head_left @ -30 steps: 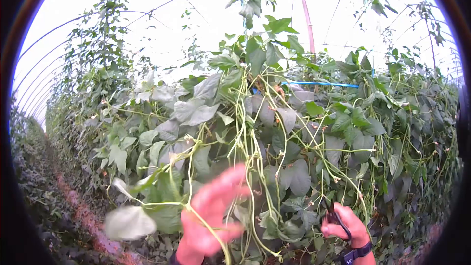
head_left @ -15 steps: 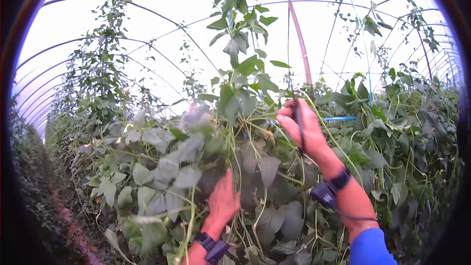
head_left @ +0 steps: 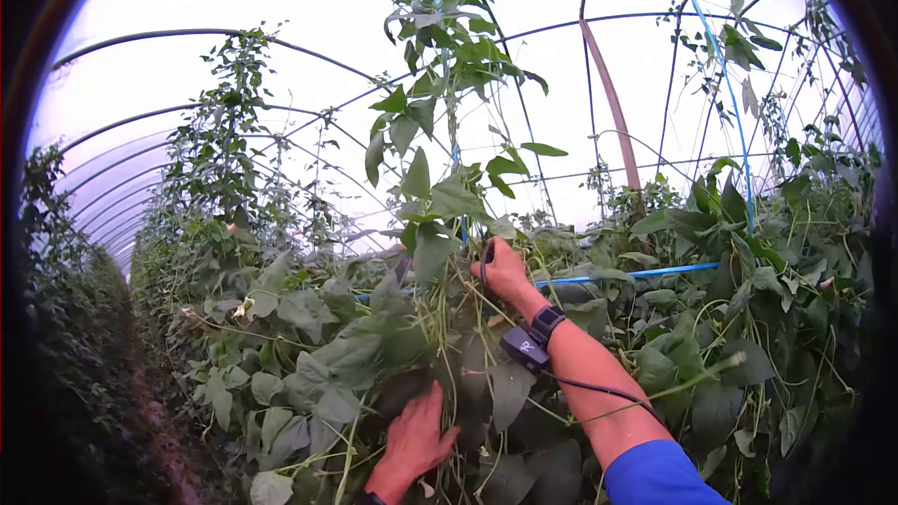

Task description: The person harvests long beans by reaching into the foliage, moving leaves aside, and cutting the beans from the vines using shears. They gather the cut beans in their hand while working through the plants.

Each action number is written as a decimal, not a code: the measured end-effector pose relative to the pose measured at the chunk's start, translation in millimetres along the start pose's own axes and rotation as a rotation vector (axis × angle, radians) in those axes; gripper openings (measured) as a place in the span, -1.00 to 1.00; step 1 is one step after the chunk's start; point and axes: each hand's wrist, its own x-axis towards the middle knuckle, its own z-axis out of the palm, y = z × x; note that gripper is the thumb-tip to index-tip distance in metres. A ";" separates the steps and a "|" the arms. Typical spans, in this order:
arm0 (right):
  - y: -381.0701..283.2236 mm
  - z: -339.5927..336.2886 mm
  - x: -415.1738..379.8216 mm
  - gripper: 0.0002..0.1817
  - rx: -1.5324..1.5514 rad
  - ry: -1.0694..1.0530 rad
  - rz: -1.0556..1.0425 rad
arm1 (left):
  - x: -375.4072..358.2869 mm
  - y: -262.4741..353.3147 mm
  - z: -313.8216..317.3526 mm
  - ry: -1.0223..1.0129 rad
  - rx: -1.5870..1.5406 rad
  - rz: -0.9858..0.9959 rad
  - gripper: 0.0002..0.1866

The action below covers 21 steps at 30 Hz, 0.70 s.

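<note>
Right hand (head_left: 505,271) high, left hand (head_left: 418,440) low, at one bean vine (head_left: 433,251)

Two hands work at one hanging bundle of stems (head_left: 438,313) below the climbing shoot. The right is curled around one dark-handled tool (head_left: 487,253), its far end hidden, just beside the stems. The left, fingers straight and thumb apart, is at the lower stems; whether it grips any, I cannot tell. One blue horizontal line (head_left: 678,270) runs behind the right forearm; one reddish post (head_left: 611,108) leans behind.
</note>
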 end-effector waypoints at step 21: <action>18.3 17.6 -22.6 -0.70 -0.004 0.320 -0.337 | 337.8 4.4 -72.8 0.508 -0.292 -0.091 -0.32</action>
